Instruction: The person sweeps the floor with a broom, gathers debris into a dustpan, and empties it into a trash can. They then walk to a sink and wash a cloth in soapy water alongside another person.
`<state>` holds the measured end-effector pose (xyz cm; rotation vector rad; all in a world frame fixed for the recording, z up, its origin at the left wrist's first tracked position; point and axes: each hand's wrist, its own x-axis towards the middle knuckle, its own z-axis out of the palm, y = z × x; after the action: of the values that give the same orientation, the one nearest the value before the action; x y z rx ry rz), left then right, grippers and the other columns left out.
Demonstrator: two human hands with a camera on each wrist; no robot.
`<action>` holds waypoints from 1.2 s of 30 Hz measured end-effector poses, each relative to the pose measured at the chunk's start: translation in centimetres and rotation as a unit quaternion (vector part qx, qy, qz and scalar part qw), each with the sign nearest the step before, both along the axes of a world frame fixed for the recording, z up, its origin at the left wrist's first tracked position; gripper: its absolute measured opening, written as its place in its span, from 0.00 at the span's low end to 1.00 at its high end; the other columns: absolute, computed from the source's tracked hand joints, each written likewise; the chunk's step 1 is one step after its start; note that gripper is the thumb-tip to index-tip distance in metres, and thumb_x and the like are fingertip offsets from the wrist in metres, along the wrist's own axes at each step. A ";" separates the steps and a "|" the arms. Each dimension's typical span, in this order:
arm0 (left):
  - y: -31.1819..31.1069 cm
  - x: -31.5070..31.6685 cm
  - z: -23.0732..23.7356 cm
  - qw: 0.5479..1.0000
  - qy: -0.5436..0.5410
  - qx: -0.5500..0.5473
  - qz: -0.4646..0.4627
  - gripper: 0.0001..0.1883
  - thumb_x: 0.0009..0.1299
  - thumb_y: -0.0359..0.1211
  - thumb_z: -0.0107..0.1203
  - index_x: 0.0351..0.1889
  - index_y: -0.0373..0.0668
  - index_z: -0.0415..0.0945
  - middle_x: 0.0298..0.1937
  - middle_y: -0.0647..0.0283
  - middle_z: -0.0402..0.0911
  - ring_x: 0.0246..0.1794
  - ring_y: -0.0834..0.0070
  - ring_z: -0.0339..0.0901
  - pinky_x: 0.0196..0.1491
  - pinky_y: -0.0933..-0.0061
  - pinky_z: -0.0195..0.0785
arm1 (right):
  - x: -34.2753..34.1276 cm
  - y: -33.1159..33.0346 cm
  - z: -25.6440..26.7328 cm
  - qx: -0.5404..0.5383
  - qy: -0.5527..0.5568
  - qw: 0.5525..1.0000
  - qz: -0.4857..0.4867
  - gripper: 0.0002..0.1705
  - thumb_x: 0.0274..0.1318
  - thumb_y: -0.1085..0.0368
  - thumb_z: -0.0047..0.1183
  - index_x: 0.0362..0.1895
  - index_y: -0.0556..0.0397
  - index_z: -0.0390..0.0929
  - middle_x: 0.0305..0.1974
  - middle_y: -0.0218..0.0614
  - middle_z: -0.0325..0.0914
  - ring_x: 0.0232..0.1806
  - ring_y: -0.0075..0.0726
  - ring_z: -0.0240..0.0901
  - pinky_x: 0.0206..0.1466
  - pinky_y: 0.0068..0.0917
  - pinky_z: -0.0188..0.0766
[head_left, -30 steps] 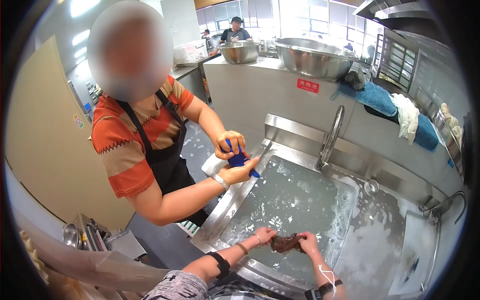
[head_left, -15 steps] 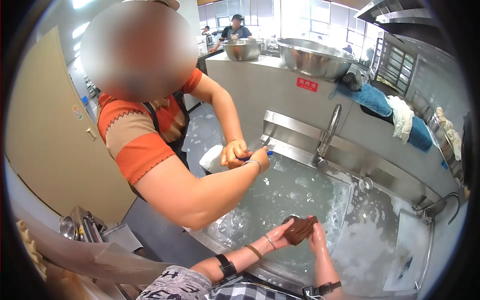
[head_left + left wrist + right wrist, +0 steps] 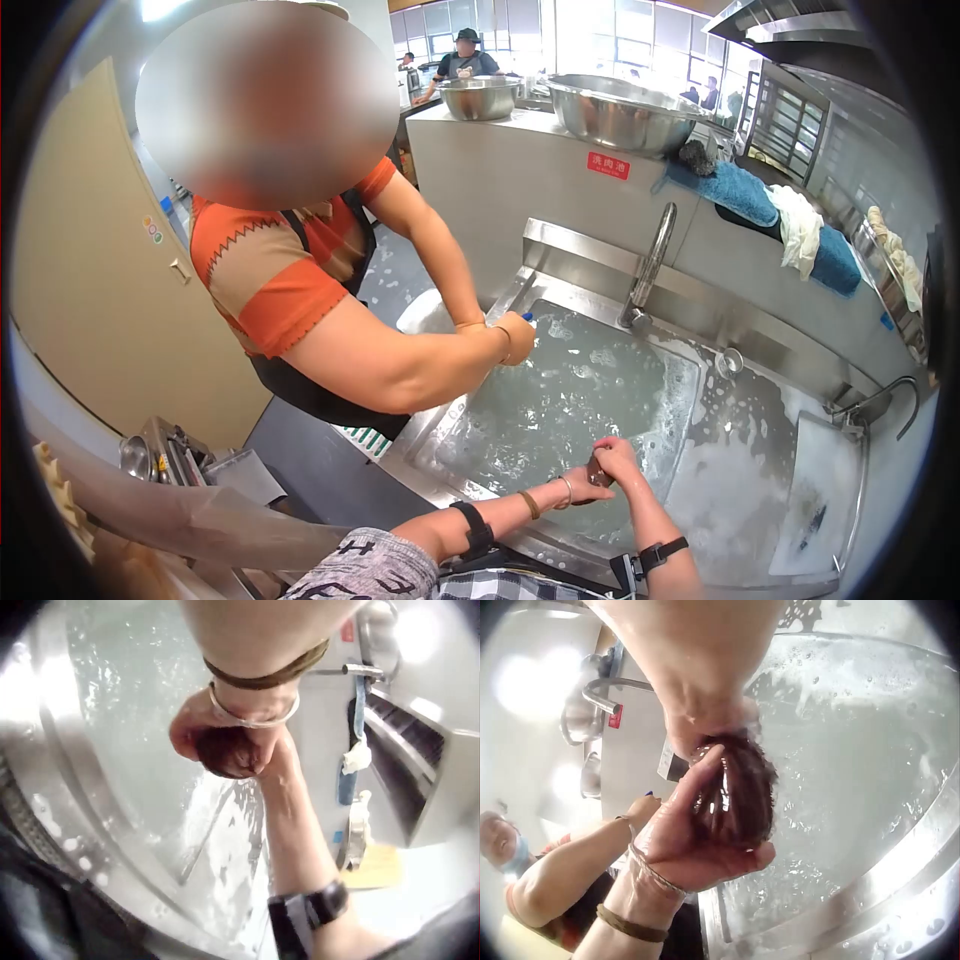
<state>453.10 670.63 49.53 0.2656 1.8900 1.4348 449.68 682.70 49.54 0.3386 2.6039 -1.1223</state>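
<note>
A wet, dark reddish-brown piece (image 3: 739, 796) is held between both hands above the water-filled sink (image 3: 680, 420). In the right wrist view my left hand (image 3: 694, 844) cups it from below, thumb laid along its side, while my right hand (image 3: 709, 720) grips its upper end, those fingertips partly hidden. The head view shows my left hand (image 3: 585, 486) and right hand (image 3: 618, 460) close together, covering most of the piece. From the left wrist its dark rounded end (image 3: 229, 752) shows under my left hand (image 3: 244, 712).
Another person (image 3: 330, 330) in an orange and tan shirt leans over the sink's left side, hands together at a small blue item (image 3: 528, 317). A faucet (image 3: 655, 260) rises at the back edge. Metal bowls (image 3: 625, 115) and blue cloths (image 3: 735, 190) lie on the ledge.
Stretched between my hands at first, the piece was then bunched up and is now mostly covered by them. My hands have come together. The other person has leaned in over the sink.
</note>
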 end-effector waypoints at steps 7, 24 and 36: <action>-1.0 -0.5 2.7 0.873 -0.409 0.243 0.111 0.20 0.51 0.45 0.53 0.37 0.43 0.69 0.32 0.62 0.74 0.32 0.74 0.73 0.35 0.73 0.67 | 1.9 0.9 2.1 -0.608 0.051 0.789 -0.074 0.28 0.47 0.54 0.47 0.51 0.51 0.59 0.41 0.37 0.66 0.43 0.35 0.63 0.46 0.32 0.62; 2.7 0.5 -1.3 0.983 0.070 -0.025 0.167 0.13 0.52 0.42 0.50 0.20 0.42 0.66 0.14 0.68 0.65 0.09 0.80 0.59 0.10 0.79 0.47 | 0.2 -1.2 0.3 -0.234 0.101 0.964 -0.070 0.08 0.37 0.69 0.46 0.28 0.55 0.69 0.19 0.30 0.66 0.20 0.24 0.63 0.24 0.22 0.62; 1.9 3.1 7.2 0.697 -0.494 0.514 0.081 0.16 0.60 0.46 0.43 0.31 0.42 0.62 0.17 0.70 0.59 0.10 0.84 0.53 0.10 0.85 0.42 | 3.1 0.2 6.5 -0.798 -0.023 0.602 0.004 0.34 0.48 0.39 0.32 0.59 0.34 0.44 0.51 0.40 0.57 0.47 0.47 0.58 0.47 0.45 0.59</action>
<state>456.23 672.49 56.72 -0.1788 0.1249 2.0318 452.80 682.91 56.06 -0.1044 0.6434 -2.6562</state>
